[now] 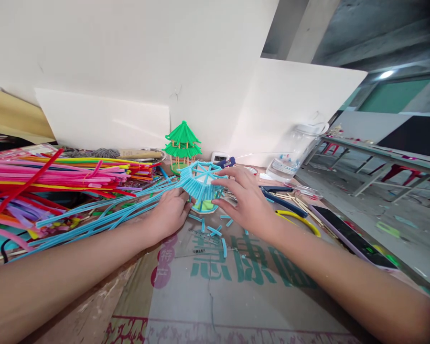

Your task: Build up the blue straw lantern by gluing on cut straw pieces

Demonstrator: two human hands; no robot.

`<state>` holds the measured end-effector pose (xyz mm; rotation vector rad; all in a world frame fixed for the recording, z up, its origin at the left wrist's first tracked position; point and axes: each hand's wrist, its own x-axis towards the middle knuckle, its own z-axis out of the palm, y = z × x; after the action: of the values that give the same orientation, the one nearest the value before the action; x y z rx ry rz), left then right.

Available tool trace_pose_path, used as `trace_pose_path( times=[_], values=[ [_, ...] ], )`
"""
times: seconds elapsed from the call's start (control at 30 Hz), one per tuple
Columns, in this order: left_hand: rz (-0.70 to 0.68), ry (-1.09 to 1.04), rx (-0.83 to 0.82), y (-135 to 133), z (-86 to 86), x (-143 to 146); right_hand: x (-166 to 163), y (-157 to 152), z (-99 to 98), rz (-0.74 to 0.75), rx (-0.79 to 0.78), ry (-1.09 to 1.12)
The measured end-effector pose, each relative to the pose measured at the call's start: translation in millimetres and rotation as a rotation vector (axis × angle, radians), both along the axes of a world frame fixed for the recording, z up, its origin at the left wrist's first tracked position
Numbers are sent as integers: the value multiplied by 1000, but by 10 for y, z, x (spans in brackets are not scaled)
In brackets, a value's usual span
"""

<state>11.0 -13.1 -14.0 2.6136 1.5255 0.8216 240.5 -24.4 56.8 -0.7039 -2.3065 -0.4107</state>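
Blue straw roof point(200, 184) in the middle of the desk point(93, 306), left hand point(170, 210) grip pinching its edge, right hand point(249, 203) grip spread wide on its other side, green toy house point(182, 143) behind

a white wall point(129, 43) rises at the back, with white boards point(103, 124) leaning on it. to the right, grey concrete floor point(397, 210) runs under a long pale table point(376, 155) and red stools point(401, 171). a ceiling lamp point(386, 74) glows beneath bare concrete beams point(361, 28).
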Motion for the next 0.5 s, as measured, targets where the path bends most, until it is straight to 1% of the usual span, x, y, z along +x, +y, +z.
trace_pose_path(
  times=[0.3, 0.5],
  values=[
    [4, 22, -1, -5, 0, -7, -16, -3, -9, 25, 58, -12],
    [15, -3, -2, -11, 0, 2, -5, 19, -4, 44, 95, -21]
  ],
)
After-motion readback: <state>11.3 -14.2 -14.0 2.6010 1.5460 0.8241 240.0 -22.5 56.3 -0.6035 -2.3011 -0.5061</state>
